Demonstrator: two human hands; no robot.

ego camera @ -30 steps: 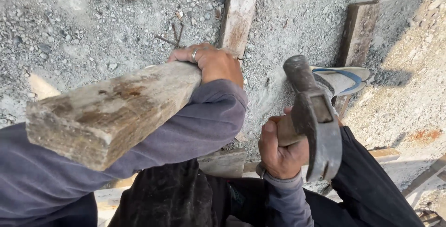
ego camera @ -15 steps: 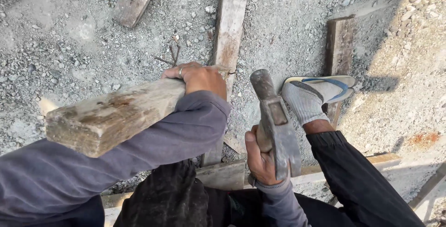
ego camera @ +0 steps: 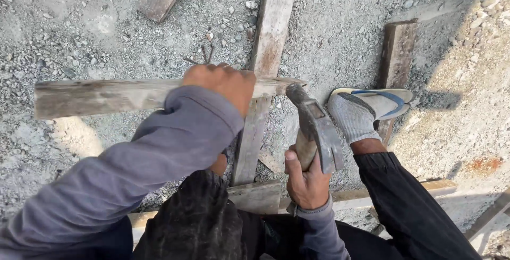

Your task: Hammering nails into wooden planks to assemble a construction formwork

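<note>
My left hand [ego camera: 223, 83] wraps around a rough, weathered wooden batten [ego camera: 106, 96] laid across the long plank [ego camera: 268, 52] on grey gravel [ego camera: 79, 21]. My right hand [ego camera: 307, 177] grips the claw hammer [ego camera: 314, 127] — steel head touching the batten's splintered end just right of the plank. My sleeve hides the plank's lower stretch; beyond it, open gravel reaches my sandalled foot [ego camera: 366, 111].

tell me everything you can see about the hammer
The hammer is a claw hammer with a dark, worn metal head and a pale wooden handle. The right hand holds the handle close under the head. The striking face points up and left, at or just short of the end of the plank that the left hand holds; contact is unclear. The claw points down and right.
</note>
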